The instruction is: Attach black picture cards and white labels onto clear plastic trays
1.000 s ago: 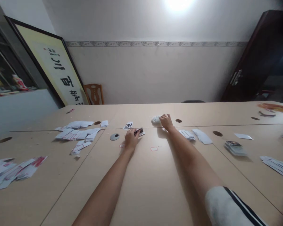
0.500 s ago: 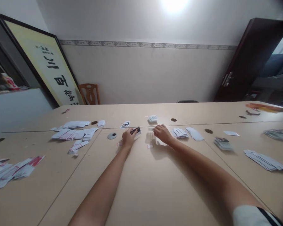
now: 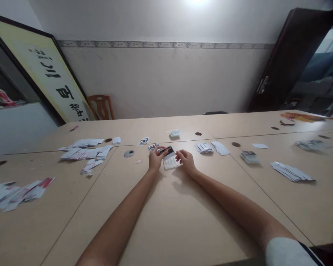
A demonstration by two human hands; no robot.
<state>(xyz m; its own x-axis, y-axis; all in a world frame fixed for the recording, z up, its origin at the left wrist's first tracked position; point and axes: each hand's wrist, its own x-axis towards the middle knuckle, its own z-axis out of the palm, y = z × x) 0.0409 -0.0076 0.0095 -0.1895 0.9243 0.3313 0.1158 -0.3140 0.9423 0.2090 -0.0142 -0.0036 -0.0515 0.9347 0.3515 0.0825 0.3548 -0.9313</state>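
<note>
On tabletop (image 3: 161, 210), dark card (image 3: 167, 150) in left hand (image 3: 155, 159).

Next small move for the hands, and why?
I'd probably steady the pale translucent piece with the right hand: its fingers are already at that piece's right edge, while the left hand holds the dark-printed card over its far edge. Whether the right fingers touch it, I can't tell.

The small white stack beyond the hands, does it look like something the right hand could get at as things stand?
Probably yes: the small white stack lies just past the right hand, with only bare tabletop visible between them.
</note>
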